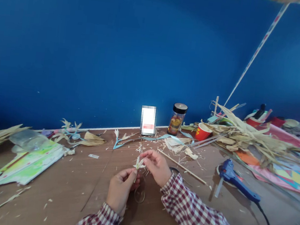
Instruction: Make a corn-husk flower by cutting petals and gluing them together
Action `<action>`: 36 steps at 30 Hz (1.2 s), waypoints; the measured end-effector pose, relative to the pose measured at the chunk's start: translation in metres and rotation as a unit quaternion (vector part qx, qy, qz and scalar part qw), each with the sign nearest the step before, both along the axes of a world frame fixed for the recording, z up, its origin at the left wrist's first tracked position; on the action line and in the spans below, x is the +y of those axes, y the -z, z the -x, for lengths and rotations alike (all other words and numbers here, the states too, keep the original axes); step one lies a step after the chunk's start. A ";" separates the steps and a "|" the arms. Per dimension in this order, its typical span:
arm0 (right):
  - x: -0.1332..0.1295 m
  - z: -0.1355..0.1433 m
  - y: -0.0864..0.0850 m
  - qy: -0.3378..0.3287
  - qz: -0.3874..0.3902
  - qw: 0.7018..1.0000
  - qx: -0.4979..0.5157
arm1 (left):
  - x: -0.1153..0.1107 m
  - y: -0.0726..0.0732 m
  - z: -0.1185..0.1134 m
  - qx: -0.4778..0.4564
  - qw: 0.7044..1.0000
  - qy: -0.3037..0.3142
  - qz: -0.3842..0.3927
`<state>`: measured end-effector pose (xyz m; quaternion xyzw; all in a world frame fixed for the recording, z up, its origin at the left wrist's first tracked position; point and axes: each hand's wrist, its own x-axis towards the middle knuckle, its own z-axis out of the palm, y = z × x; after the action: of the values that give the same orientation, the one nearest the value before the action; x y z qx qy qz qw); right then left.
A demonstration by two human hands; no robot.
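Observation:
Between my two hands is a small pale flower point(139, 164) with pointed petals, seemingly made of corn husk. My left hand point(121, 188) pinches it at its base between thumb and fingers. On the flower's right side, the closed fingertips of my right hand point(157, 167) hold a petal. A thin loop point(139, 195) hangs just below my hands; whether it joins the flower I cannot tell. Beyond my hands, similar pale flowers on a blue-wrapped stem point(117, 144) lie on the brown table point(77, 194).
A blue glue gun point(235, 178) with a black cord lies to the right. Behind it are a heap of dry husks point(240, 131), a red paper cup point(203, 131) and a dark-lidded jar point(177, 119). A thin stick point(182, 166) and a painted sheet point(29, 166) lie on the table.

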<state>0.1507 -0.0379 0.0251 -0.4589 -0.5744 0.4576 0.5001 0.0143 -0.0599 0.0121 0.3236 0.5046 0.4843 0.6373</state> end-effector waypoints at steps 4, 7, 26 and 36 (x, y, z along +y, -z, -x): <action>-0.006 -0.007 -0.014 -0.015 -0.163 0.970 -0.177 | 0.000 -0.001 0.000 0.005 1.000 0.011 -0.007; -0.009 -0.011 -0.021 -0.031 -0.202 0.945 -0.255 | 0.000 0.000 0.000 0.006 1.000 0.024 -0.015; -0.007 -0.005 -0.011 -0.011 -0.181 0.952 -0.246 | -0.002 0.002 -0.001 0.020 0.999 0.025 -0.021; -0.008 0.002 -0.008 0.024 -0.138 0.970 -0.197 | -0.002 0.002 -0.002 0.018 0.999 0.011 -0.028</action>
<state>0.1491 -0.0459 0.0328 -0.4799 -0.7083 0.2623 0.4462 0.0160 -0.0617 0.0103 0.3556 0.4990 0.4850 0.6239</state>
